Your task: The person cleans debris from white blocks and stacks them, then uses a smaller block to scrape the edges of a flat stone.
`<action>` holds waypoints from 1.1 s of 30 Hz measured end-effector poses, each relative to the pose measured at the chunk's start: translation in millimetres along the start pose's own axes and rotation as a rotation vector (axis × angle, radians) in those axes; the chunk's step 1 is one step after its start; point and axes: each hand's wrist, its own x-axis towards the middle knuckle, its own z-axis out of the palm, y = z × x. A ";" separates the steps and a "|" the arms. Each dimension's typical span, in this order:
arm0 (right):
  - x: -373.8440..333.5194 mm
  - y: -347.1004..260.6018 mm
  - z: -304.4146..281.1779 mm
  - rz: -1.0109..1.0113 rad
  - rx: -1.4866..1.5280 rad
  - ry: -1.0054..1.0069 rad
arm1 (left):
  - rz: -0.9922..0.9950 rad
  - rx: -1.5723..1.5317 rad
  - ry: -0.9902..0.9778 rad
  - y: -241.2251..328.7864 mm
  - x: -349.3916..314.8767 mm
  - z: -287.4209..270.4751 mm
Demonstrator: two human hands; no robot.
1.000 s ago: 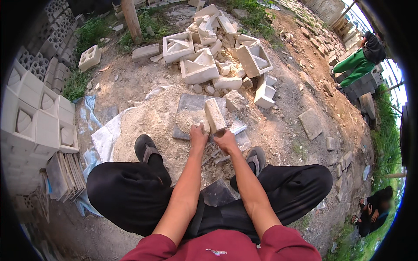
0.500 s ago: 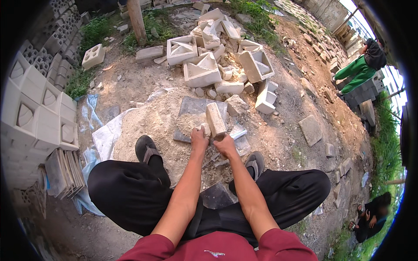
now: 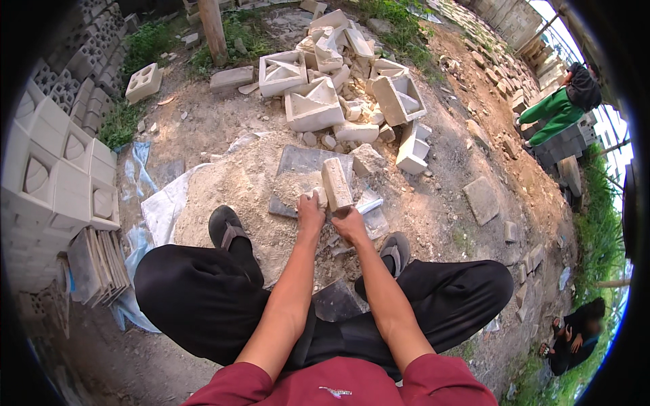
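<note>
Pale concrete brick stands tilted over the grey slab on the sand pile, and I see my left hand and right hand both clamped around its lower end.

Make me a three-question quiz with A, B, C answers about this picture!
1. Where does the grey slab lie?
A. on the sand heap
B. on the stacked blocks
C. on a lap

2. What colour are the squatting person's trousers?
A. white
B. black
C. yellow

3. How is the pale block held?
A. by both hands
B. by one hand
C. by no hand

Answers: 1 A, sand lies all around the slab. 2 B, both legs are black. 3 A, the left hand and right hand grip its lower end.
</note>
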 end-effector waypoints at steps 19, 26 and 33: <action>-0.2 -19.4 -16.2 0.163 0.244 -0.297 | 0.000 -0.018 0.081 -12.6 -2.9 -4.8; 10.7 -44.4 -8.2 0.147 0.523 -0.117 | -0.035 -0.003 0.050 -13.2 -4.2 -11.9; 2.5 -17.0 -13.0 -0.041 0.064 -0.167 | -0.022 -0.013 0.049 -6.2 4.3 -12.9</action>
